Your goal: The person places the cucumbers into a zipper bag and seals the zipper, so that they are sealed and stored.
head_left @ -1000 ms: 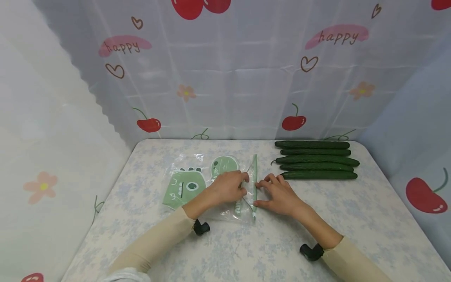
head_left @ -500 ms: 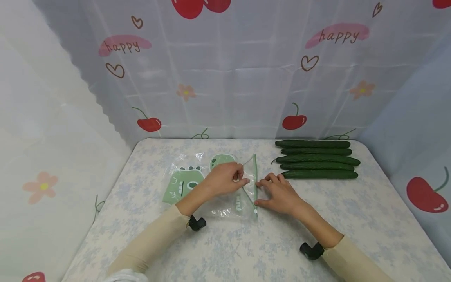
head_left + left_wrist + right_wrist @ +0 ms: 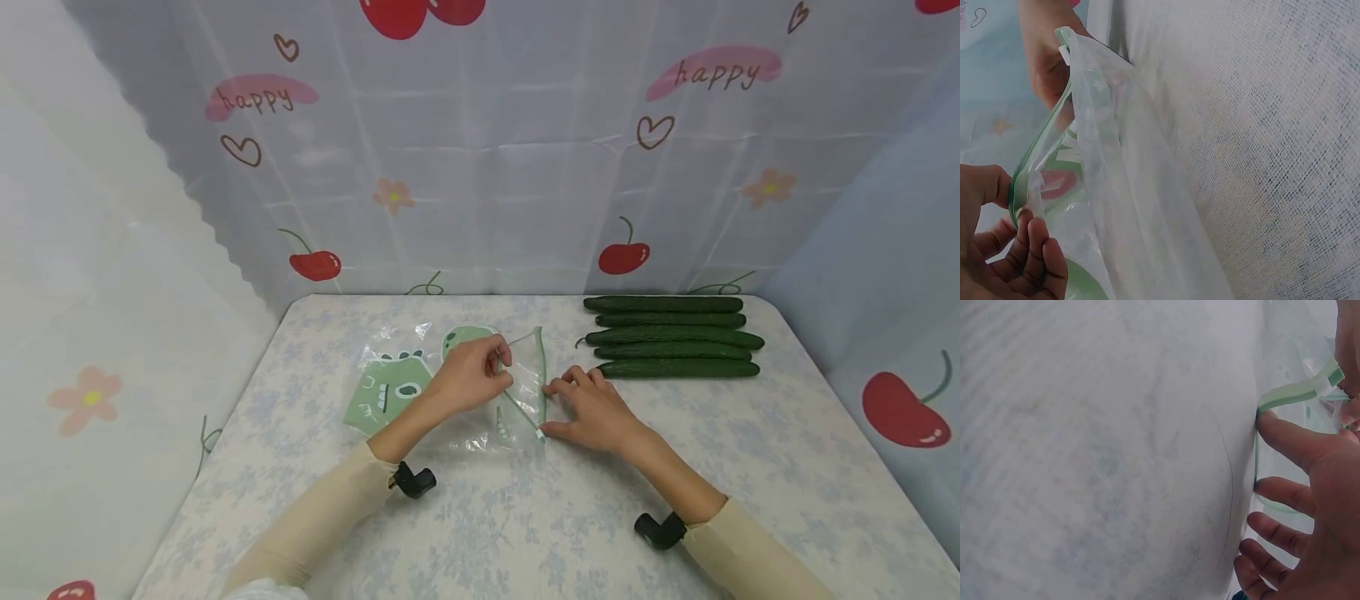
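A clear zip bag [image 3: 453, 427] with green dinosaur prints lies on the table, its mouth toward the right. My left hand [image 3: 471, 375] pinches the upper green zip edge [image 3: 1035, 140] between thumb and fingers and holds it raised, so the mouth gapes in a triangle. A white slider [image 3: 540, 433] sits at the near corner of the mouth. My right hand [image 3: 596, 414] rests on the table, its spread fingertips touching the lower green edge [image 3: 542, 367]. In the right wrist view, the thumb [image 3: 1288, 434] lies against that edge near the slider.
Several dark green cucumbers [image 3: 667, 340] lie side by side at the back right of the table [image 3: 525, 533], just beyond my right hand. A printed curtain [image 3: 495, 200] hangs behind the table and along both sides. Each wrist wears a black camera [image 3: 660, 531].
My left hand has taken hold of the upper zip edge and pulled it up and to the left, so the bag's mouth has widened. My right hand has stayed at the lower edge.
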